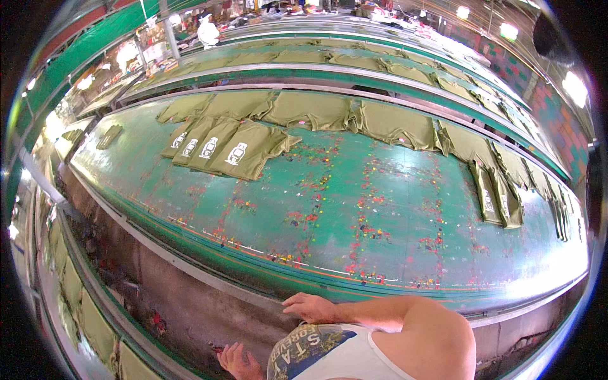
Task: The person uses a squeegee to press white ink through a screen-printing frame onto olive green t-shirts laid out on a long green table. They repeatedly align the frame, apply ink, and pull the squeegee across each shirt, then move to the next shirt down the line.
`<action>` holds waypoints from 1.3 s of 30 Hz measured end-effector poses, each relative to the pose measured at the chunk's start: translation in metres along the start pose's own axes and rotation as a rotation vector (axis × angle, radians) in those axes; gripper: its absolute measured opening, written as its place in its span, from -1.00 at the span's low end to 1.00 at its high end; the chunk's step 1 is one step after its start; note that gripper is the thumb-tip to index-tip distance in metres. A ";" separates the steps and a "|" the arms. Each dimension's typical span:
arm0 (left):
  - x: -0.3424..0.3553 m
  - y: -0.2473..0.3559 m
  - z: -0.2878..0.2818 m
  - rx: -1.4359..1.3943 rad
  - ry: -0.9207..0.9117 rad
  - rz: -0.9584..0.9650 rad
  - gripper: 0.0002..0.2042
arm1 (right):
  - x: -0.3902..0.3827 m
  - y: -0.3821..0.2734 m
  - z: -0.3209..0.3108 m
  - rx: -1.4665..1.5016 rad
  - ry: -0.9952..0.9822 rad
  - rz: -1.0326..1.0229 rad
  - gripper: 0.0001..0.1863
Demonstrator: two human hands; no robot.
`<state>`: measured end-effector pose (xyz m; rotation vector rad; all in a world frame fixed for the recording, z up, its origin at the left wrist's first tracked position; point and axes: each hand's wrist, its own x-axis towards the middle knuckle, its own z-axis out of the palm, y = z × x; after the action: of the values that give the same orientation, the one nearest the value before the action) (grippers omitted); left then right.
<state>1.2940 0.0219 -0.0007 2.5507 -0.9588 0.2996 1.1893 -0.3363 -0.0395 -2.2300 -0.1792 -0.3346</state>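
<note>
My right hand (310,308) rests flat on the metal near edge (209,278) of a long green table (354,209), fingers apart, holding nothing. My left hand (237,362) hangs lower, fingers spread, over the brown ground below the table, and is empty too. My shoulder and white printed vest fill the lower middle of the view. Several olive T-shirts with white prints (218,149) lie overlapped at the table's far left. A row of plain olive T-shirts (354,117) runs along its far edge.
The tabletop is dotted with coloured paint spots (367,231). More printed olive shirts (497,199) lie at the right end. Parallel tables with olive shirts (380,63) stand behind, and another shirt-covered table (95,326) runs at lower left. A person in white (207,31) stands far back.
</note>
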 end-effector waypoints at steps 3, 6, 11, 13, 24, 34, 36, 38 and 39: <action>0.035 0.004 0.003 -0.227 0.003 0.100 -0.71 | 0.000 -0.008 0.000 0.034 0.138 0.066 -0.56; 0.055 0.009 0.003 -0.173 -0.034 0.157 -0.69 | 0.002 -0.015 -0.002 0.050 0.242 0.122 -0.62; 0.086 -0.010 0.012 -0.268 0.006 0.283 -0.69 | 0.012 -0.015 -0.002 0.028 0.261 0.134 -0.65; 0.094 -0.026 0.019 -0.274 -0.036 0.304 -0.70 | 0.022 -0.014 -0.001 0.005 0.250 0.129 -0.65; 0.216 -0.101 0.033 -0.397 0.014 0.449 -0.81 | 0.111 -0.031 0.012 -0.096 0.385 0.242 -0.69; 0.315 -0.127 0.069 -0.573 -0.072 0.560 -0.81 | 0.148 -0.029 0.022 -0.298 0.578 0.354 -0.69; 0.330 -0.125 0.083 -0.611 -0.075 0.602 -0.80 | 0.147 -0.028 0.022 -0.324 0.598 0.411 -0.69; 0.344 -0.122 0.097 -0.651 -0.054 0.642 -0.80 | 0.144 -0.028 0.022 -0.349 0.615 0.469 -0.68; 0.349 -0.120 0.103 -0.675 -0.042 0.657 -0.80 | 0.143 -0.028 0.021 -0.362 0.638 0.472 -0.68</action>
<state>1.6392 -0.1444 -0.0121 1.5987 -1.5766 0.0712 1.3222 -0.3001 0.0114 -2.2988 0.7866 -0.8358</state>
